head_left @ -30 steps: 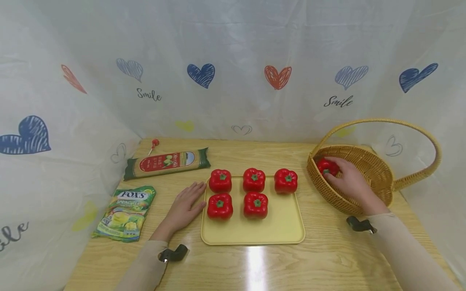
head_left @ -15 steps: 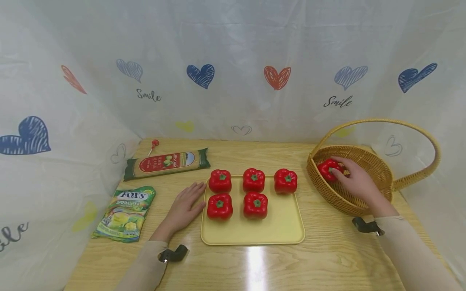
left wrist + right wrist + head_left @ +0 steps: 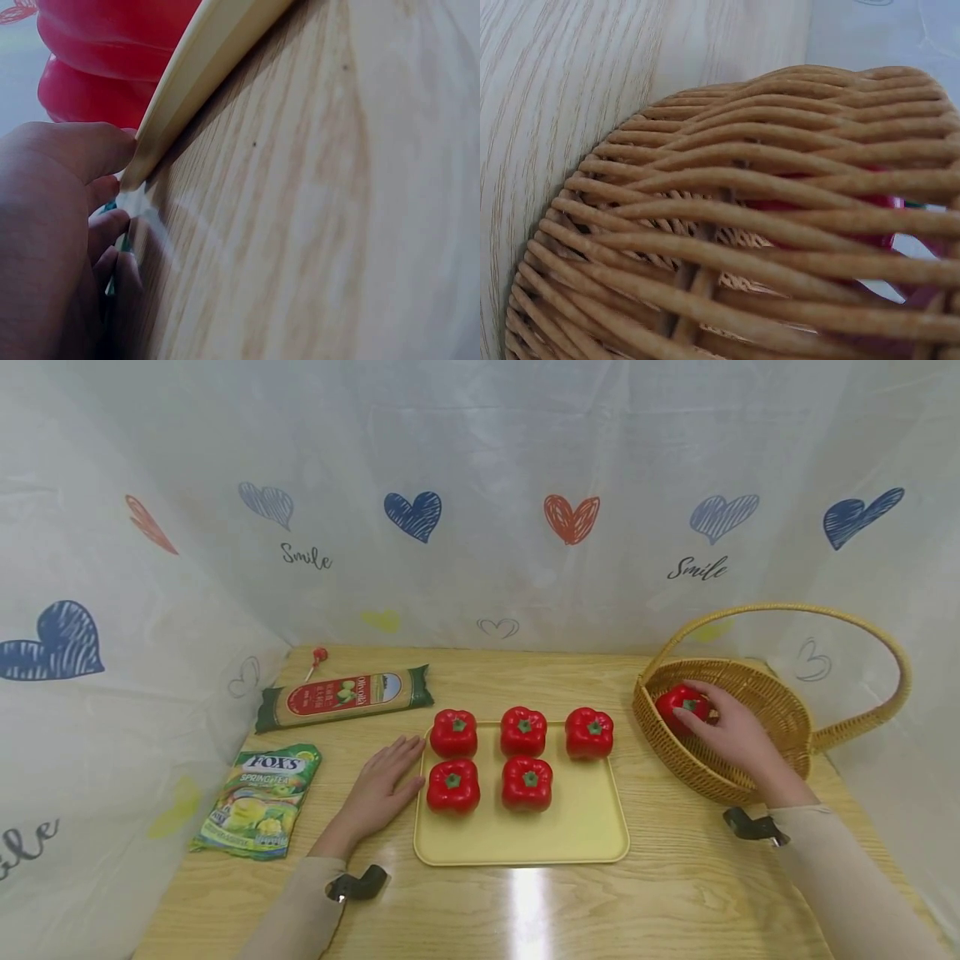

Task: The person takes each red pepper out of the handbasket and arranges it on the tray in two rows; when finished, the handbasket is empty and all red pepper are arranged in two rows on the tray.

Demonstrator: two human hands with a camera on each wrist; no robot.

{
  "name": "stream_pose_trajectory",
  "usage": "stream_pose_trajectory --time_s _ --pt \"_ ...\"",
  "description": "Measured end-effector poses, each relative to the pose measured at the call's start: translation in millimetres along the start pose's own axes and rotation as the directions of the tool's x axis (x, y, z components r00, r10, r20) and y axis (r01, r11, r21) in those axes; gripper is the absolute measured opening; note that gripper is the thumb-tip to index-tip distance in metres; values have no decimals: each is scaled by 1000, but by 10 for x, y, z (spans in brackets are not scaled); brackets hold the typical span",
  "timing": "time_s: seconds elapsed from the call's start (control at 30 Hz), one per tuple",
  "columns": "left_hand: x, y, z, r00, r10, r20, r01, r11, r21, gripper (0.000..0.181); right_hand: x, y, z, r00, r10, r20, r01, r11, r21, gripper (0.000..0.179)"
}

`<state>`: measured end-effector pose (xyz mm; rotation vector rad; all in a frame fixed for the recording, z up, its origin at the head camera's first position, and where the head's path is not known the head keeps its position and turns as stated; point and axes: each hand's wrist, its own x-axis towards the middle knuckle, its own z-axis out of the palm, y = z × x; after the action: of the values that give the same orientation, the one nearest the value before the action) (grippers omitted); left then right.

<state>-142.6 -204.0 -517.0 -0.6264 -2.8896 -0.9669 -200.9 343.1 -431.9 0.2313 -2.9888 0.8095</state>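
My right hand (image 3: 731, 731) reaches into the wicker basket (image 3: 783, 714) at the right and holds a red bell pepper (image 3: 678, 700) with a green stem. Thumb and fingers lie on either side of the pepper, close to the basket's left wall. Through the weave (image 3: 727, 195), the right wrist view gives glimpses of red. My left hand (image 3: 386, 781) rests flat on the table, fingers extended at the left edge of a yellow tray (image 3: 525, 843). In the left wrist view its thumb (image 3: 105, 146) touches the tray's rim. Several red peppers (image 3: 527, 783) stand on the tray in two rows.
Left of the tray lie a green FOX'S candy bag (image 3: 258, 802) and a long Olivoila pasta packet (image 3: 345, 697). A red lollipop (image 3: 318, 656) lies behind the packet. The basket's tall handle (image 3: 795, 607) arches over it. A curtain with printed hearts borders the table.
The right hand has shifted slightly to the right within the basket, and the pepper in it has moved and turned a little. The left hand and the tray have stayed put.
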Motion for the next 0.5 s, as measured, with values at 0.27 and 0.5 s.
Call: stream_pose_trajectory --time_s 0.27,0.5 --pt "6 8 -3 1000 9 -4 -9 1000 -2 61 -13 7 15 999 -32 -35 31 999 -22 68" --pt "5 2 0 1000 15 -5 -15 1000 1 61 -42 41 2 999 -11 -48 9 1000 -24 67"
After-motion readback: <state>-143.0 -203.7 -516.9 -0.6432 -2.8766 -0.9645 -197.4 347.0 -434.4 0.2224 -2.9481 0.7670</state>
